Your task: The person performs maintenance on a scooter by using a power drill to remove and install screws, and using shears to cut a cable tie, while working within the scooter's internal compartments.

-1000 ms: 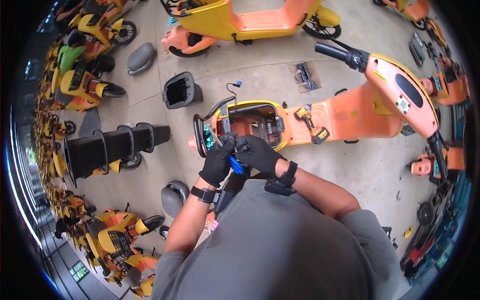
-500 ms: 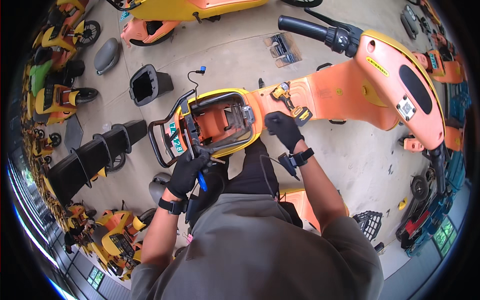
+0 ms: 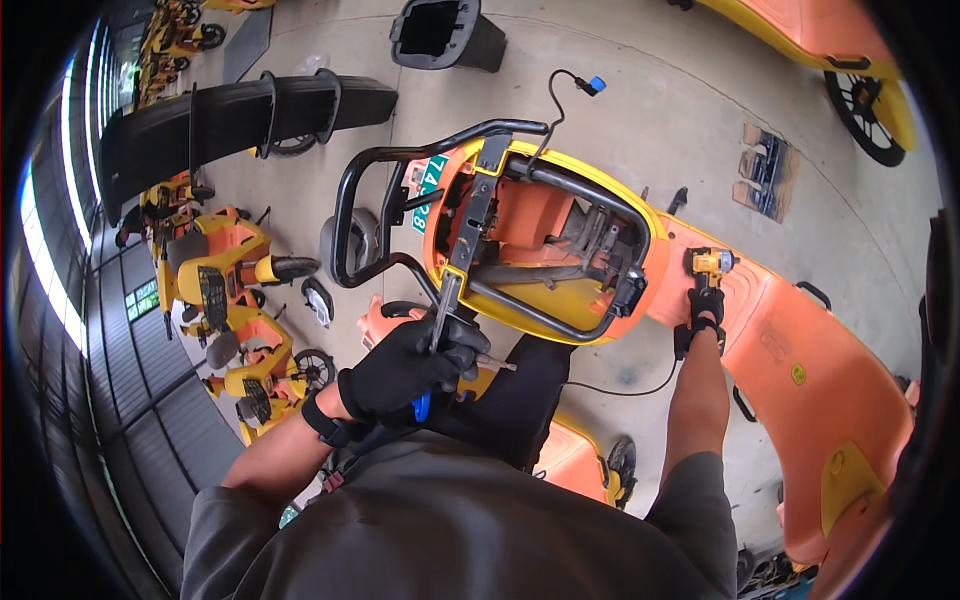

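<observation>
Left hand has its grip wrapped round a blue-handled tool, lower middle of the frame, with a metal rod poking out rightward. Right hand's grip is round the handle of a yellow drill, right of centre, over the orange scooter. Black bin sits up top, kinda left of centre.
</observation>
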The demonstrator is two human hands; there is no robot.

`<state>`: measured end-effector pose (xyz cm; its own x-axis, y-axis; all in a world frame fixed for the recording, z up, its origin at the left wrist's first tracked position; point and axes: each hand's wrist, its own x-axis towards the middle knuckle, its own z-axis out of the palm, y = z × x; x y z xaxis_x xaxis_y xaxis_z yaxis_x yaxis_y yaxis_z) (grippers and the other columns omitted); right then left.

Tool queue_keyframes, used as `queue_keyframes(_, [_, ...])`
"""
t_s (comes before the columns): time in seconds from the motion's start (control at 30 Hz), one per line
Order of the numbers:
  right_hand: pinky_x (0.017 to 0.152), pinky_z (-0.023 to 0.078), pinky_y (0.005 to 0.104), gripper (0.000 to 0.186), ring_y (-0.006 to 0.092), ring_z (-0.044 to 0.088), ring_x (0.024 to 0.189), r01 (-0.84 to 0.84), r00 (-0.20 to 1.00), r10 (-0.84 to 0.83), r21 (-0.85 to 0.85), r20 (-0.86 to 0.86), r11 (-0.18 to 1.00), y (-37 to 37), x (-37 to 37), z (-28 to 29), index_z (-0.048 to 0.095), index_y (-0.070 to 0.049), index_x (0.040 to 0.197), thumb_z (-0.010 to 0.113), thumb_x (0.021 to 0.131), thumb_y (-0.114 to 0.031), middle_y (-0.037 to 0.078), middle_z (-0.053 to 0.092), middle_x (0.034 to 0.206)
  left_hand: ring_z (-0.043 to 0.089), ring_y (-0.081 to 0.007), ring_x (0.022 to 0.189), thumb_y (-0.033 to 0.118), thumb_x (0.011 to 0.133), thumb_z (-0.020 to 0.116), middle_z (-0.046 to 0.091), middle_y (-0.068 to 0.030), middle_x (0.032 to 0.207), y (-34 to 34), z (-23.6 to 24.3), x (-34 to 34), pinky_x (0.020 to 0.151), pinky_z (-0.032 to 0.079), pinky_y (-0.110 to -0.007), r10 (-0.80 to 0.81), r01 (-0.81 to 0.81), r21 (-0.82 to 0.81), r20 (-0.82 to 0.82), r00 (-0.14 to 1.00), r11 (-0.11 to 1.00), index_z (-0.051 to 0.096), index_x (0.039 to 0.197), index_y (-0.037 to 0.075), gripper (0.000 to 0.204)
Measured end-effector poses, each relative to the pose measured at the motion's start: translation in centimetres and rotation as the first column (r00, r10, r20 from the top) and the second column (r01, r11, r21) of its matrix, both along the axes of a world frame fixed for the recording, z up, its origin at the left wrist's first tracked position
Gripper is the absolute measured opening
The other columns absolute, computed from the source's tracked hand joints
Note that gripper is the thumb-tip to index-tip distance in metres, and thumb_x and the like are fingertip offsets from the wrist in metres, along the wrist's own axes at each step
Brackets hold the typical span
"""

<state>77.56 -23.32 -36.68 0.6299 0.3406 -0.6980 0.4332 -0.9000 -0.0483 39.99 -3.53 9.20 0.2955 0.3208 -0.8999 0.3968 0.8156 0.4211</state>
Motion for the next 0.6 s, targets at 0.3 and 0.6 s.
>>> queue_keyframes(0.3, [0.078, 0.046, 0.0455, 0.049, 0.0396, 0.058, 0.092, 0.09, 0.996, -0.088, 0.051, -0.033, 0.995, 2.9, -1.2, 3.2, 0.044, -0.005, 0.11, 0.06, 0.068, -0.024, 0.021, 0.061, 0.097, 0.054, -0.0091, 0.077, 0.003, 0.083, 0.051, 0.055, -0.0024, 0.087, 0.6, 0.3, -0.2, 0.068, 0.045, -0.024, 0.045, -0.045, 0.014, 0.016, 0.999, 0.999, 0.051, 0.108, -0.001, 0.025])
queue_keyframes(0.6, [0.064, 0.046, 0.0265, 0.022, 0.0113, 0.056, 0.075, 0.607, 0.749, -0.338, 0.384, -0.57, 0.696, -3.6, -2.7, 24.2, 0.058, -0.004, 0.097, 0.063, 0.076, -0.009, 0.004, 0.058, 0.084, 0.049, -0.0051, 0.066, 0.008, 0.087, 0.05, 0.058, -0.0025, 0.084, 1.9, 6.5, 0.3, 0.062, 0.042, -0.02, -0.056, 0.048, 0.208, 0.031, 0.998, 0.977, 0.054, 0.109, 0.0, 0.023])
